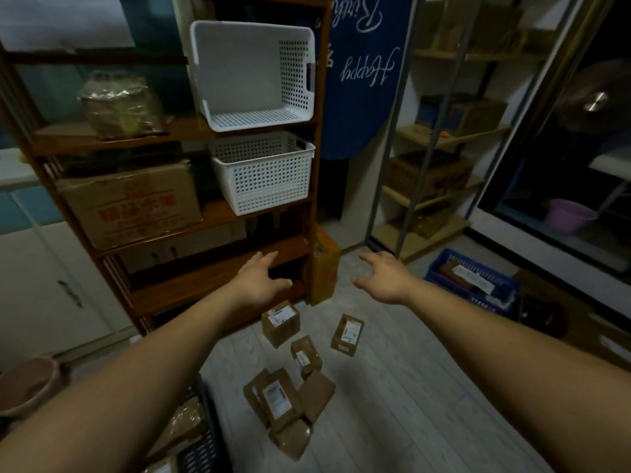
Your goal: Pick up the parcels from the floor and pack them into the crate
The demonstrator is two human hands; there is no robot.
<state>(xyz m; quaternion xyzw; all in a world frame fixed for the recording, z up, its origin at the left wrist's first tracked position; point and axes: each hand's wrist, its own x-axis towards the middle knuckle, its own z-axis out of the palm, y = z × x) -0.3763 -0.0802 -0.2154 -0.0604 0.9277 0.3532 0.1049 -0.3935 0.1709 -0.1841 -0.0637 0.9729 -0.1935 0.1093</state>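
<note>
Parcels (278, 401) scattered on floor (392, 387) below both hands, labels mostly up, long axes mixed. Left hand (261, 278) and right hand (384, 276) spread, holding nothing.

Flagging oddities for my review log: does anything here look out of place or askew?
Yes. The upper white basket lies tipped on its side on the shelf, opening facing out, unlike the upright basket below. Brown parcels lie scattered on the floor.
</note>
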